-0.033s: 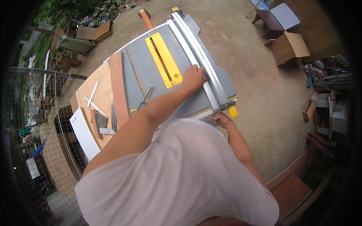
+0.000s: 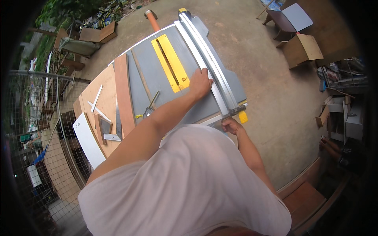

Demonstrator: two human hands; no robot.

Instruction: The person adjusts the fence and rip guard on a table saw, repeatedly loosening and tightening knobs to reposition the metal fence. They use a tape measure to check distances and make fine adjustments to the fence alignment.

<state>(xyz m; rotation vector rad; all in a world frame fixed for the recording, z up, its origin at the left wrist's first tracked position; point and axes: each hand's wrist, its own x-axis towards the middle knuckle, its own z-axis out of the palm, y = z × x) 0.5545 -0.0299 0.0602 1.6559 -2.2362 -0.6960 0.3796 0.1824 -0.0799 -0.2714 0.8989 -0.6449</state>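
Fingers of my left hand (image 2: pixel 201 83) are curled over a long white strip (image 2: pixel 190 43), lying beside the silver fence (image 2: pixel 205 55) on the grey table saw (image 2: pixel 197 112). Just left of that hand is the yellow blade-slot insert (image 2: pixel 161 50). My right hand (image 2: pixel 230 126) is closed at the saw's front edge, below the fence's yellow latch end (image 2: pixel 243 117); what it holds is hidden. A reddish-brown board (image 2: pixel 123 86), a miter gauge (image 2: pixel 151 102), a plywood sheet (image 2: pixel 90 90), a metal square (image 2: pixel 112 136) and a white board (image 2: pixel 86 141) lie to the left.
An orange pipe (image 2: pixel 152 21) projects behind the saw. Wooden boxes (image 2: pixel 303 51) and furniture stand right and back left on the concrete floor (image 2: pixel 264 67). A wire mesh fence (image 2: pixel 67 102) runs along the left. Another person's legs (image 2: pixel 330 147) show at lower right.
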